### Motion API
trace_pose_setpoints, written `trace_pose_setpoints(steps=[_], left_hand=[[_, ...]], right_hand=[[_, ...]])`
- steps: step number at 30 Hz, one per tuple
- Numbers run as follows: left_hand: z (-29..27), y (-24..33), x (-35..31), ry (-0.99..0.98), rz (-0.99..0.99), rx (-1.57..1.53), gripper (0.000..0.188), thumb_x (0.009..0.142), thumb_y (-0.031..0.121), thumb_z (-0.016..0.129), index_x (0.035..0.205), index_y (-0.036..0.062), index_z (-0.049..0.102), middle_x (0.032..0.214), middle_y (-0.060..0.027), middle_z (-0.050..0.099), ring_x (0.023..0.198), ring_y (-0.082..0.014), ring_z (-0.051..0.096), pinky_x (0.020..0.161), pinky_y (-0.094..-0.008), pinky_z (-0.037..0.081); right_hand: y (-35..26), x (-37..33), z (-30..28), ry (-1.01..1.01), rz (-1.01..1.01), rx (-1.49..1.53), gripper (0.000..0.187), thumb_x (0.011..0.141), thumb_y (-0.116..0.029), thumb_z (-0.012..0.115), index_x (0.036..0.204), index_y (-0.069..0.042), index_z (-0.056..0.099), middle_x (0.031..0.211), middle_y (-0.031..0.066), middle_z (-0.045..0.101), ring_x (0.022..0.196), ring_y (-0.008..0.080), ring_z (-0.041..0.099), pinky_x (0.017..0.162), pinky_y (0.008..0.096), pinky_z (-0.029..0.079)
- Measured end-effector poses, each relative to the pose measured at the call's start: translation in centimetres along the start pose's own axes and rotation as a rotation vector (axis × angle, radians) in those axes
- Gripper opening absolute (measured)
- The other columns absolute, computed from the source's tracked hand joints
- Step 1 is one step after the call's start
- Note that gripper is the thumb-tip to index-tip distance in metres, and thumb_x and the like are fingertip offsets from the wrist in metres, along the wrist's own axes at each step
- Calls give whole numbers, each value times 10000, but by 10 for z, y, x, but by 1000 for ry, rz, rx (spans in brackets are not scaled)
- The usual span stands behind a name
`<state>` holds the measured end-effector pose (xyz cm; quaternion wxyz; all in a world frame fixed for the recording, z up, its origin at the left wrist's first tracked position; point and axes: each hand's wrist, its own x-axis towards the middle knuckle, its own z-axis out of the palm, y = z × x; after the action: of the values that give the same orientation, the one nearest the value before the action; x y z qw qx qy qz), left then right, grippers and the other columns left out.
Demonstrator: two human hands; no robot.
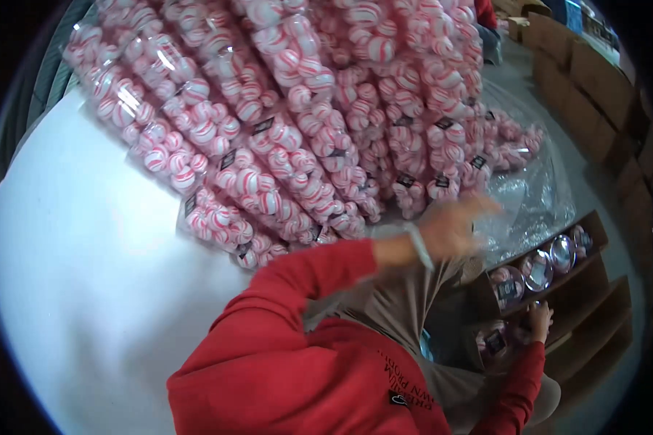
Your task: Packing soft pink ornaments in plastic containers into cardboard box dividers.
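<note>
My left hand (453, 226), smeared by motion, reaches across my lap with its fingers stretched out and apart. Nothing shows in it. It is nearest to the lower ends of clear bags of red-and-white striped balls (276, 156) and a loose sheet of clear plastic (515, 199). Lower right, my right hand (539, 320) reaches into a cardboard box, its fingers closed on a clear round container (521, 333), mostly hidden by the hand. Beside it in the same row sits another clear container with a dark label (495, 342).
An open cardboard box (595, 279) with dividers stands at my right, with several clear round containers (537, 270) in its far row. A white surface (87, 239) spreads to the left. Stacked brown cartons (580, 80) line the far right. Part of another person (488, 29) shows at the top.
</note>
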<state>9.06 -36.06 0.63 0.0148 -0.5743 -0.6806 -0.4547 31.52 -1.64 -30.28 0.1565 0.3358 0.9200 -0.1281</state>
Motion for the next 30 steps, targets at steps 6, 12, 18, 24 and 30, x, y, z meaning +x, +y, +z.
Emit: trace_pose_setpoints(steps=[6, 12, 18, 24, 30], left_hand=[[-250, -44, 7, 868, -89, 605, 1063, 623, 280, 825, 1425, -26, 197, 1412, -240, 314, 1301, -352, 341, 1085, -432, 279], [-363, -40, 75, 1085, -295, 761, 1383, 513, 491, 862, 1470, 27, -23, 1395, -367, 271, 1306, -448, 317, 1084, -469, 281], [-351, -95, 76, 1130, -412, 805, 1330, 529, 458, 861, 1467, 35, 19, 1346, -349, 359, 1204, -466, 422, 1030, -478, 348], [-338, -98, 77, 1224, -365, 711, 1097, 558, 425, 860, 1344, -56, 265, 1290, -296, 407, 1185, -425, 423, 992, -464, 369], [-342, -108, 60, 1166, -111, 990, 744, 582, 415, 840, 1036, -9, 432, 1051, -180, 437, 999, -326, 431, 893, -441, 365]], right_hand=[[-43, -2, -11, 177, 332, 217, 429, 891, -381, 466, 1270, -184, 518, 1368, 137, 419, 1252, 464, 352, 912, 699, 325], [-20, 15, 15, 243, 280, 254, 413, 861, -335, 517, 1218, -130, 542, 1269, 137, 496, 1182, 421, 435, 928, 588, 391], [-27, 2, 13, 324, 404, 394, 519, 804, -322, 598, 1283, -160, 480, 1259, 155, 482, 1165, 419, 461, 907, 573, 417], [-23, -1, 4, 434, 518, 481, 561, 800, -283, 609, 1327, -198, 434, 1295, 154, 458, 1168, 395, 477, 903, 559, 424], [-16, 25, -7, 564, 575, 671, 566, 817, -296, 609, 1348, -219, 427, 1348, 129, 437, 1202, 368, 464, 932, 545, 405]])
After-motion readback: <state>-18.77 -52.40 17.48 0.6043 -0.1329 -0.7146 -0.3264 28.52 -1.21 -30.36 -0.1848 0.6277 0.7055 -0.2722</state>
